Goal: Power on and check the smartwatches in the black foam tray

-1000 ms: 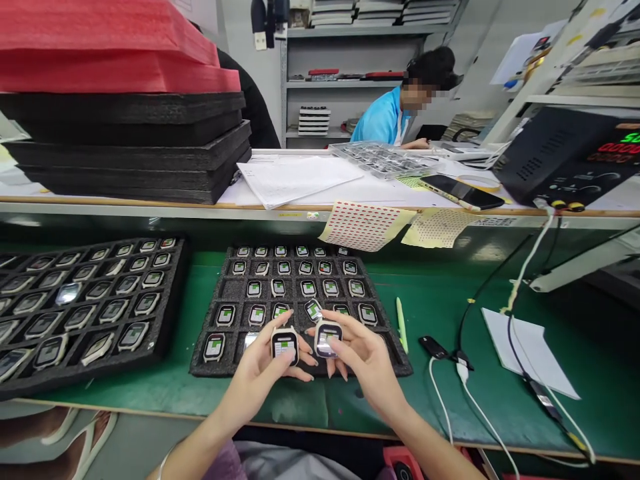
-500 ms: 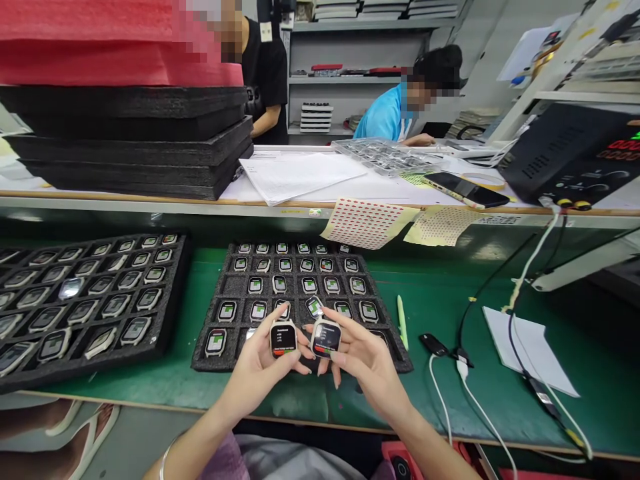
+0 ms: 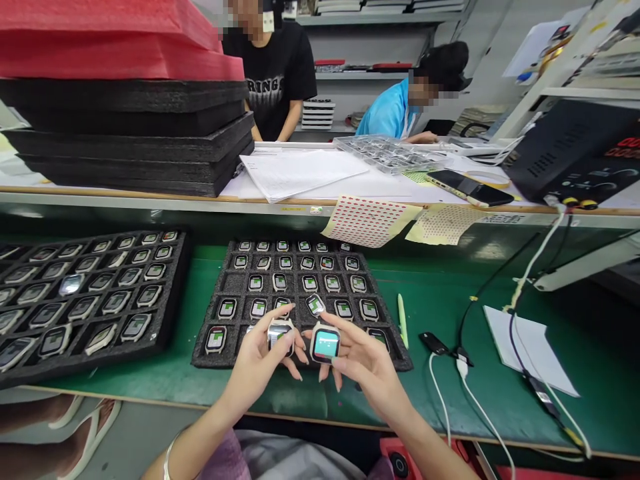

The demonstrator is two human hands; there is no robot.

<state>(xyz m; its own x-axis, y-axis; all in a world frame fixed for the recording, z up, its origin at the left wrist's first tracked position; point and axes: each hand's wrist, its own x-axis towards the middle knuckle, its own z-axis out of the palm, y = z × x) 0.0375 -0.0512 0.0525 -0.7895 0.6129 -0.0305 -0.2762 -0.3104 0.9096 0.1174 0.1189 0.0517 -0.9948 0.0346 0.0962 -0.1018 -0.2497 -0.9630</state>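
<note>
My left hand is closed around a smartwatch without a strap, its thumb lying on the screen, which shows light and green patches. In my right hand is a second smartwatch, pale-cased, with a turquoise lit screen; fingers grip its sides. Both watches are held side by side above the near edge of a black foam tray. Rows of similar watch bodies sit in its compartments, many with green and white screens. One watch lies tilted just beyond my right fingers.
Another foam tray of watches stands at the left. A light green pen, a black USB adapter, cables and white paper lie to the right. On the shelf are stacked foam trays, a phone and a power supply. Two people are beyond.
Both watch screens have changed from dark text pages: the left one to light and green patches, the right one to turquoise. My left thumb has moved onto its screen. A person behind has shifted right.
</note>
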